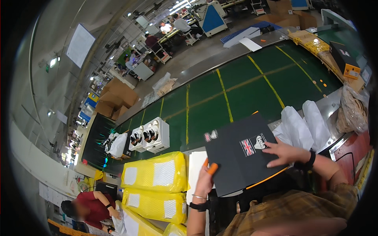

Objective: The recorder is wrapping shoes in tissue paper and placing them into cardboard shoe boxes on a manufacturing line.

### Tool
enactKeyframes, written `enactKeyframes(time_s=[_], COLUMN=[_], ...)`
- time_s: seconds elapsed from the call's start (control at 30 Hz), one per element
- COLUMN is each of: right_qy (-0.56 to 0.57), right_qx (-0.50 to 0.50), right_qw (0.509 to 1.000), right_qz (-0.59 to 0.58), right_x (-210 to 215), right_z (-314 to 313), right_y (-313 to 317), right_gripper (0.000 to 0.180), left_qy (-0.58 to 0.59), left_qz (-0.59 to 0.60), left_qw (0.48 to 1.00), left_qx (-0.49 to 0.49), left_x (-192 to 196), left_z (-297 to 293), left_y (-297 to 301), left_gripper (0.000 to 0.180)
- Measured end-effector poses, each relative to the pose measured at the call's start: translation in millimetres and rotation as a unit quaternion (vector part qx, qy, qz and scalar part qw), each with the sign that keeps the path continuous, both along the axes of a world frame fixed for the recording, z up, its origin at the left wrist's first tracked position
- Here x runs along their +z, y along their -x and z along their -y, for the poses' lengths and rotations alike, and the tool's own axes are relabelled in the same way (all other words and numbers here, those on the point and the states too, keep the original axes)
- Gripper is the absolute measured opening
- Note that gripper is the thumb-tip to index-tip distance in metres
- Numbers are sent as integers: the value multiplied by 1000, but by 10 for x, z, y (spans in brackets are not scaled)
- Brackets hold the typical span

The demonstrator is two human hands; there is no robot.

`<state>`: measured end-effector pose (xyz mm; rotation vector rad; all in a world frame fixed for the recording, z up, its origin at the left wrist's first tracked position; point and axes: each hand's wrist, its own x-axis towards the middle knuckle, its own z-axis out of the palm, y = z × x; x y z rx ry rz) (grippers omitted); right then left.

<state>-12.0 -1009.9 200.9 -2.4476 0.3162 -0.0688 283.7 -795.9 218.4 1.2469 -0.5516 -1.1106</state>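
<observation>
A flat black shoebox lid (240, 157) lies tilted between both grips, its long edges running up to the right. A thin orange edge shows along its lower right side. Two small printed patches sit on top: a flag emblem just left of the right grip (285, 154), and a paler mark further up-left. The left grip (204, 181), with orange fingertip covers, holds its lower-left edge; the right grip rests flat on top.

The black shoebox lid (240, 155) hides the box beneath it.
</observation>
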Motion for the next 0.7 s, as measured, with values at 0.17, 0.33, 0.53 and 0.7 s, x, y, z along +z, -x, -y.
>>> enactKeyframes(time_s=[0.17,0.33,0.53,0.7], right_qy=[-343,-199,-361,-402], right_qx=[0,-37,-202,-199], right_qw=[929,966,910,890], right_qz=[143,162,36,80], right_x=[1281,1996,2152,2031], right_z=[207,370,1035,1247], right_y=[-314,-422,475,792], right_gripper=[97,105,62,50], left_qy=[155,112,-238,-340], left_qz=[-162,365,529,277], left_qw=[950,881,802,879], left_qx=[-217,-278,-144,-188], left_x=[998,1123,254,-288], left_z=[704,1256,1147,1222], left_y=[444,832,-447,-396], left_gripper=[65,60,47,47])
